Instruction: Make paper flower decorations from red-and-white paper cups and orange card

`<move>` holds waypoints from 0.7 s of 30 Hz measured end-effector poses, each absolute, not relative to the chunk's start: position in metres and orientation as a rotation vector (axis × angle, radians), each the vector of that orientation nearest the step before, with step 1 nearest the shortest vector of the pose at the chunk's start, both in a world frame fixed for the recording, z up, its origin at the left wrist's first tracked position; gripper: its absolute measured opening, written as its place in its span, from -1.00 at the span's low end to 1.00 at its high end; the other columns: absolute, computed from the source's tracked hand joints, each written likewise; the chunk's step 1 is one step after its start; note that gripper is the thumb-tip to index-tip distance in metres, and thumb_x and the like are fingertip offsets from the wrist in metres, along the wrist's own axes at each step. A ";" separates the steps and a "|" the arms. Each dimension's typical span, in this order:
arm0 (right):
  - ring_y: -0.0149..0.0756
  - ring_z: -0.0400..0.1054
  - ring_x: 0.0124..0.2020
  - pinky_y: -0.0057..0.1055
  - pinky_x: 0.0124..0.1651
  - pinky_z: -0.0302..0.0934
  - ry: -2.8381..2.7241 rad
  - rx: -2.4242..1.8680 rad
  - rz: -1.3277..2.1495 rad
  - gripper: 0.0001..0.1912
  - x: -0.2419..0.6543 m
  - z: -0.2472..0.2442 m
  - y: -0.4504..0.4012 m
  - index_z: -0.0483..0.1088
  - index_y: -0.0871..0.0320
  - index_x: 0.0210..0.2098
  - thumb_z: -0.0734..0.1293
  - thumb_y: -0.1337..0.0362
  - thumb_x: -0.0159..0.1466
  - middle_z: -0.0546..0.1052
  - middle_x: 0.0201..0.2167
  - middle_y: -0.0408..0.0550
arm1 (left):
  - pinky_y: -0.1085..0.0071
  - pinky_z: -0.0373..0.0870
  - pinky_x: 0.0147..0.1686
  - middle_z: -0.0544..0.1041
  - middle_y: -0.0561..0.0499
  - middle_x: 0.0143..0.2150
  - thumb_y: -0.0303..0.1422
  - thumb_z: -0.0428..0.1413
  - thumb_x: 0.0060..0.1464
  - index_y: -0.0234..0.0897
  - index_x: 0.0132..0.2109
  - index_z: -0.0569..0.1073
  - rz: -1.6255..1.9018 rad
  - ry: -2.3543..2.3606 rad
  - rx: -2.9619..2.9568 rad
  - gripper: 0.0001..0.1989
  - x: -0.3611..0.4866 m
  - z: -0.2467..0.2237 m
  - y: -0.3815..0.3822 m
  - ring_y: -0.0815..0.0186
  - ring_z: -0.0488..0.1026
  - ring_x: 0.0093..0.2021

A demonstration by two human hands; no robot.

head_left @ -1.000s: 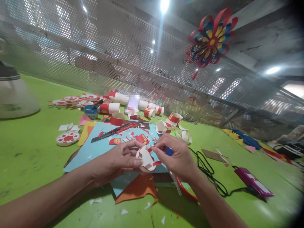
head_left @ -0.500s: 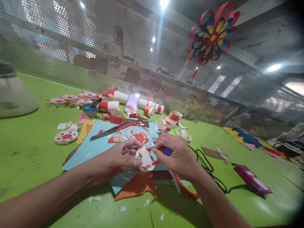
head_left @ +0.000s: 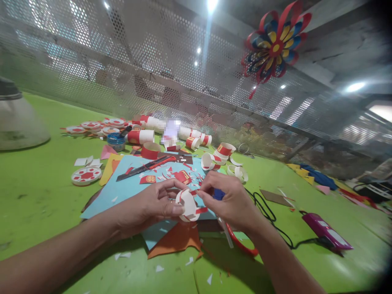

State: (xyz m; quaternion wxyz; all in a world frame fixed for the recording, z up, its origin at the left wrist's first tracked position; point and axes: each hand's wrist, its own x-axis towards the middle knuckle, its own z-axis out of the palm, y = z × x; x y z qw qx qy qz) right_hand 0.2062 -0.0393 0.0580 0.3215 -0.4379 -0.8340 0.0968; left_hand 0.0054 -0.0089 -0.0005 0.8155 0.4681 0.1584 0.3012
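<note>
My left hand grips a round white paper cup bottom by its left side, thumb on the face and fingers behind. Red-and-white tabs stick out around its rim. Thumb and forefinger of my right hand are pinched at the upper right tab. Below that, another red tab points to the right. Under the hands lies light blue paper with red scraps on it. A cutter knife rests there, beyond my left hand.
Cut cup rings and red-and-white cups lie farther back. At left are a decorated disc and a blue jar. Red-handled scissors lie beneath my right forearm. A purple device with a black cord is at right.
Both hands stay nearly in place, holding the paper cup bottom. It has turned very slightly, and its lower red tab now sticks out more clearly. The view has shifted a little.
</note>
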 end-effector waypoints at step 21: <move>-0.43 0.24 -0.52 -0.42 -0.44 0.14 -2.146 -1.174 0.283 -0.84 0.205 0.057 -0.041 0.35 0.17 -0.54 0.29 0.44 0.16 0.39 -0.56 -0.17 | 0.32 0.40 -0.18 0.46 0.00 -0.25 -0.37 0.32 -0.14 -0.26 -0.11 0.37 0.640 0.321 1.001 -0.58 0.005 0.002 -0.009 0.30 0.47 -0.26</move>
